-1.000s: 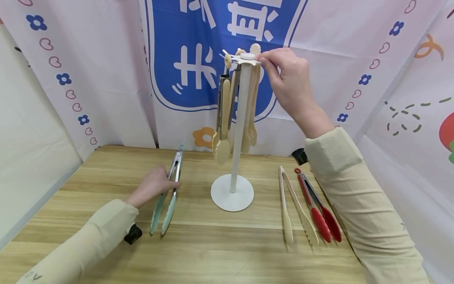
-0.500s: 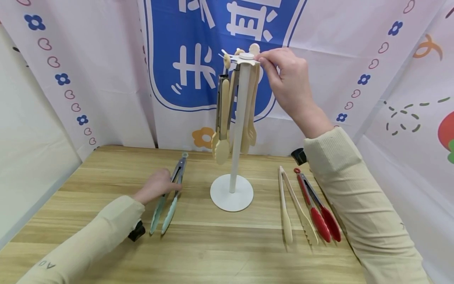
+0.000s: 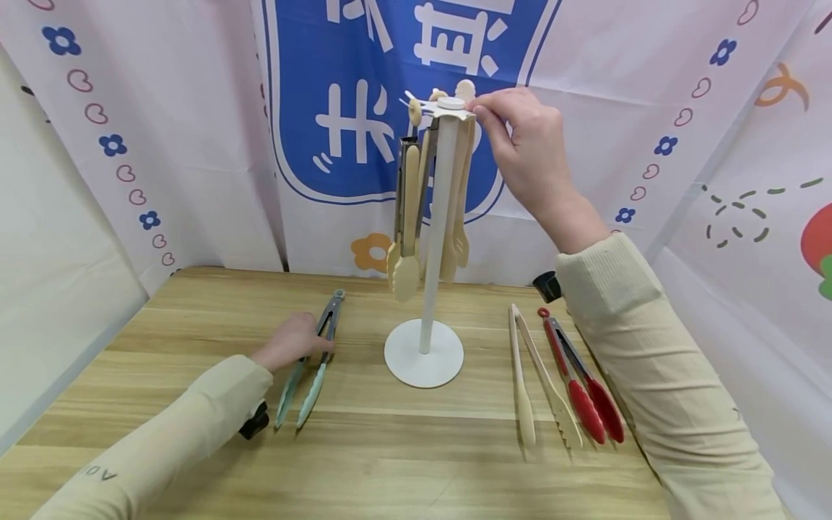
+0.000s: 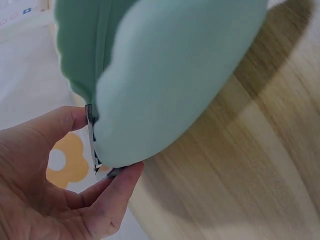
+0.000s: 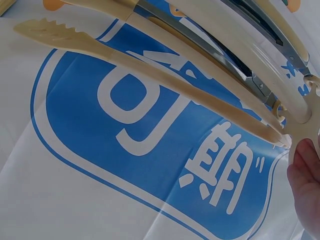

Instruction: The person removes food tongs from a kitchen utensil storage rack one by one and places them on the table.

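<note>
My left hand [image 3: 295, 339] grips the metal arms of a pair of mint-green tipped tongs [image 3: 312, 393] at the table's left. In the left wrist view, the thumb and fingers pinch the arms just behind the broad green heads [image 4: 175, 80]. My right hand [image 3: 529, 144] pinches the edge of the hook top on a white hanging stand [image 3: 438, 217]. From that top hang several cream-tipped tongs [image 3: 408, 209], on its left and back. The right wrist view shows wooden-coloured tongs [image 5: 190, 92] beside the post, and part of my right hand [image 5: 307, 185] at the top piece.
Cream tongs [image 3: 523, 375] and red tongs [image 3: 581, 383] lie spread on the wooden table [image 3: 416, 462] right of the stand's round white base [image 3: 425, 368]. A printed cloth backdrop [image 3: 351, 231] rises behind the table's far edge.
The left hand has shifted slightly right, and the hinge end of the green tongs has come down and a little right. The right hand has kept its hold on the stand's top.
</note>
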Demonstrator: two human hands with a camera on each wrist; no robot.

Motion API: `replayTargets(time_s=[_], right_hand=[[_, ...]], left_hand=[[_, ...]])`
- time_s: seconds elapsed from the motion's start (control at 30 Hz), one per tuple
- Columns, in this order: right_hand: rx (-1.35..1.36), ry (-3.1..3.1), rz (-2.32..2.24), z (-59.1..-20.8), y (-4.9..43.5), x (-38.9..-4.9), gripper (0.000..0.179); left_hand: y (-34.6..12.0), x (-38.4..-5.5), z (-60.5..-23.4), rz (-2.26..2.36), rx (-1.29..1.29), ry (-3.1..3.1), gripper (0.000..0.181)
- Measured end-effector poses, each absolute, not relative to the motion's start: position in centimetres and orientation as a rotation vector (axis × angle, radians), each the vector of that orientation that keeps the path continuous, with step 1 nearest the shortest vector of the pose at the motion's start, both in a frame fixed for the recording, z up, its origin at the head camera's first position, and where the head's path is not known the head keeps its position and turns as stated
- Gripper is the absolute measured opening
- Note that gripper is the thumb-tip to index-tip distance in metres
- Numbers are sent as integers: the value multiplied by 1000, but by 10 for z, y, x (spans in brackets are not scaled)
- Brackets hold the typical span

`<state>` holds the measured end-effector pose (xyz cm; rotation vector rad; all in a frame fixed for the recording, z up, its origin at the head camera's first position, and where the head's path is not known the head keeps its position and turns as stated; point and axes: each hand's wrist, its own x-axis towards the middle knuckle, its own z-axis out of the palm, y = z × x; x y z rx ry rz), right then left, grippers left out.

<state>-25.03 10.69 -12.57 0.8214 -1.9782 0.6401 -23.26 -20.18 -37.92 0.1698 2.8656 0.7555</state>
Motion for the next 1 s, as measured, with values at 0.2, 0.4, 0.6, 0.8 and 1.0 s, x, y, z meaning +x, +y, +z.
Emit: replayTargets(time_s=[0.2, 0.4, 0.6, 0.8, 1.0], right_hand=[[821, -1986, 643, -125, 107, -250, 26], [829, -1981, 643, -126, 106, -250, 26], [833, -1972, 642, -126, 106, -250, 25], [828, -1979, 639, -126, 106, -251, 26], [826, -1981, 643, -126, 105, -250, 26]], left_hand=[[-203, -233, -382, 757, 190, 2862, 31], [-201, -232, -381, 752, 182, 2867, 31], [-200, -231, -379, 759, 148, 2842, 35], [-197, -235, -373, 704, 166, 2853, 32], [-191, -241, -355, 681, 203, 2864, 32]])
